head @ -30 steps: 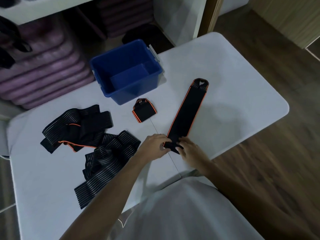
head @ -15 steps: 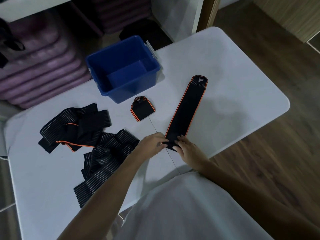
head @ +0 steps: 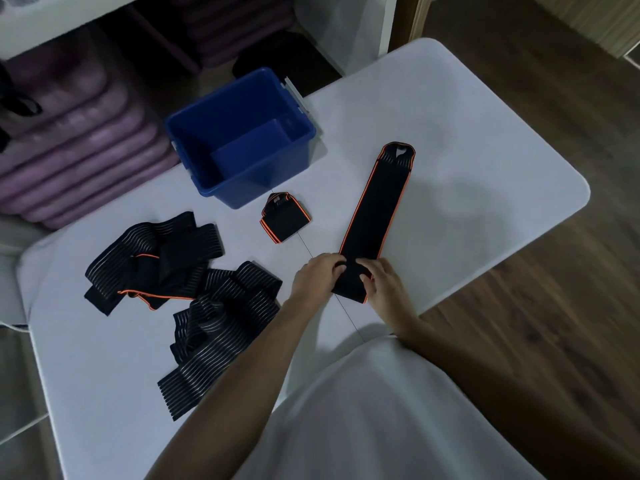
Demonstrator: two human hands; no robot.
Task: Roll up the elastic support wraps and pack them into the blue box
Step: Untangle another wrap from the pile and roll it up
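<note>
Hard to see exactly what's going on at the near end of the long wrap (head: pixel 375 216): both hands sit right on top of it, so whether there's already a turn rolled under the fingers I can't tell. The left hand (head: pixel 317 275) has its fingers curled over the wrap's left edge, the right hand (head: pixel 382 284) has fingers bent down onto the right edge, so both look like they're gripping it. The rest of the wrap lies flat, stretching away from the hands toward the far right of the blue box (head: pixel 239 140), its orange-trimmed tab end level with the box's front.

The blue box is open and shows only its bare floor. Just in front of it, nearly touching, is one rolled wrap (head: pixel 284 221). Well to the box's front left there's a loose pile of striped wraps (head: pixel 180 278), all tangled, so I can't count them.

Everything's on a white bench (head: pixel 467 133). Beyond the box are dim shelves with purple stacked stuff (head: pixel 79 140), too dark to identify. Wood floor (head: pixel 554 341) off to the right of the bench.
</note>
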